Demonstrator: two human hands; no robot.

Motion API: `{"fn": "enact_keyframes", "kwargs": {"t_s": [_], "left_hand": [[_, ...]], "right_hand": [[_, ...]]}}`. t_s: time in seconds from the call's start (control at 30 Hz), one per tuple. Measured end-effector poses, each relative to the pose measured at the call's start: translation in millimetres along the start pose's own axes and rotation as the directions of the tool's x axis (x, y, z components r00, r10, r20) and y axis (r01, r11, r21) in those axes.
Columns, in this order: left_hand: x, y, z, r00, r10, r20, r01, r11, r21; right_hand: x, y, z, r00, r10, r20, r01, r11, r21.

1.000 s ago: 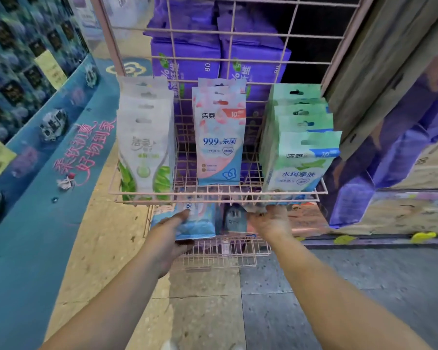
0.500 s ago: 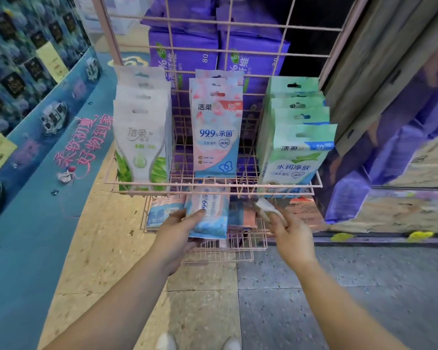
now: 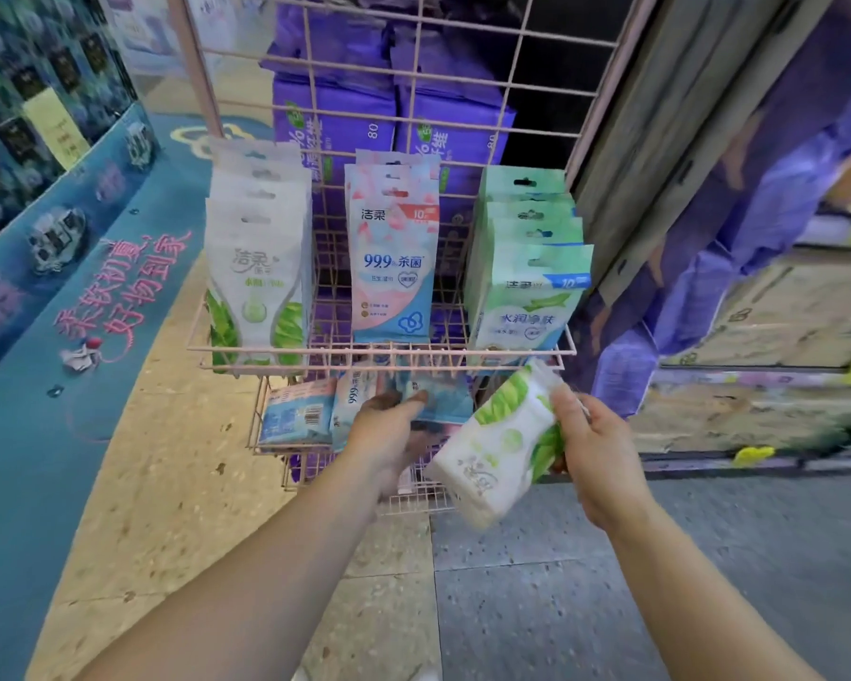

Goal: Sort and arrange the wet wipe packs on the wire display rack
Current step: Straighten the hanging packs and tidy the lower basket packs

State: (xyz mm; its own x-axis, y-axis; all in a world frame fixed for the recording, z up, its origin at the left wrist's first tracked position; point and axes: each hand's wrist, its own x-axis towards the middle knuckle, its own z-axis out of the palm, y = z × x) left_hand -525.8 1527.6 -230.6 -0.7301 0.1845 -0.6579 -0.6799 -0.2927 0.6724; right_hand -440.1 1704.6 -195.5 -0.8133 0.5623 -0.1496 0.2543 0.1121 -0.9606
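Here right hand [image 3: 593, 449] grips white pack [image 3: 499, 447]; hanging pack [image 3: 394, 258] reads "99.9%".

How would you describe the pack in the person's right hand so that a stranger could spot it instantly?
Find the pink wire rack. Below its upper shelf's right end, the right hand holds a white pack with green leaves. Unlike the upright shelved packs, it is tilted, clear of the rack.
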Motion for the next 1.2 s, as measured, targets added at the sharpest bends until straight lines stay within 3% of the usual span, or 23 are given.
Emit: {"fn": "enact_keyframes", "kwargs": {"t_s": [0.17,0.3,0.4,0.47,0.53,0.6,0.63,0.7,0.77,0.8,0.87,0.93,0.97,1.03,1.1,1.13,1.2], "left_hand": [[-35.3,3.0,-35.3,0.955,-0.088,0.282,0.005,0.959,0.283],[-43.3,3.9,-59.4,0.94,-0.095,0.329,-0.052,0.909,0.413],[-51.0,14.6,-81.5,0.963,-0.023,0.267,-0.112,0.87,0.48],[-63.6,26.7,-100.3,0.975,0.089,0.203,-0.179,0.856,0.485],[-79.0,44.1,-117.5,0.962,0.218,0.162,-0.268,0.86,0.434],[-97.3,69.1,-127.0,0.933,0.328,0.149,-0.36,0.856,0.37],[-104.1,84.4,-128.6,0.91,0.389,0.145,-0.415,0.837,0.356],[-117.4,118.9,-125.3,0.827,0.539,0.156,-0.55,0.723,0.417],[-130.7,156.2,-116.0,0.702,0.679,0.218,-0.665,0.514,0.542],[-135.7,173.2,-110.3,0.627,0.732,0.265,-0.708,0.393,0.587],[-143.0,202.0,-98.1,0.474,0.808,0.349,-0.758,0.173,0.628],[-138.2,220.0,-89.6,0.351,0.845,0.404,-0.754,-0.001,0.657],[-132.1,223.8,-87.0,0.329,0.843,0.425,-0.747,-0.042,0.663],[-114.2,221.4,-86.2,0.412,0.792,0.45,-0.7,-0.04,0.713],[-93.1,205.9,-91.8,0.475,0.764,0.437,-0.601,-0.081,0.795],[-84.0,197.4,-97.0,0.507,0.774,0.38,-0.583,-0.017,0.813],[-70.3,183.9,-110.7,0.609,0.769,0.193,-0.562,0.247,0.789]], "right_hand": [[-2.6,1.8,25.9,0.993,0.0,0.115,-0.004,0.999,0.033],[-13.9,-5.5,55.9,0.982,0.041,0.184,-0.053,0.997,0.059],[-22.9,-7.8,64.5,0.943,0.137,0.304,-0.188,0.972,0.142],[-29.0,-10.9,61.6,0.869,0.17,0.464,-0.263,0.954,0.144],[-32.8,-19.2,55.4,0.715,0.181,0.675,-0.266,0.964,0.023],[-37.2,-35.2,56.7,0.508,0.19,0.84,-0.115,0.982,-0.152],[-41.6,-47.4,62.9,0.475,0.167,0.864,0.013,0.98,-0.197],[-47.6,-71.5,83.1,0.524,0.043,0.851,0.143,0.98,-0.138],[-50.4,-95.2,107.2,0.646,-0.135,0.751,0.176,0.984,0.025],[-49.3,-105.0,118.3,0.695,-0.226,0.683,0.267,0.963,0.047],[-44.5,-121.3,138.1,0.734,-0.374,0.567,0.487,0.872,-0.055],[-38.7,-132.5,154.9,0.765,-0.45,0.461,0.568,0.809,-0.153],[-35.0,-134.7,162.6,0.783,-0.458,0.42,0.573,0.794,-0.202],[-29.1,-136.5,175.7,0.82,-0.353,0.451,0.552,0.697,-0.458],[-27.4,-135.5,183.5,0.839,-0.125,0.53,0.513,0.511,-0.69],[-26.2,-133.8,185.0,0.836,-0.04,0.548,0.501,0.464,-0.731],[-23.2,-132.7,184.1,0.83,0.01,0.558,0.499,0.437,-0.749]]}}
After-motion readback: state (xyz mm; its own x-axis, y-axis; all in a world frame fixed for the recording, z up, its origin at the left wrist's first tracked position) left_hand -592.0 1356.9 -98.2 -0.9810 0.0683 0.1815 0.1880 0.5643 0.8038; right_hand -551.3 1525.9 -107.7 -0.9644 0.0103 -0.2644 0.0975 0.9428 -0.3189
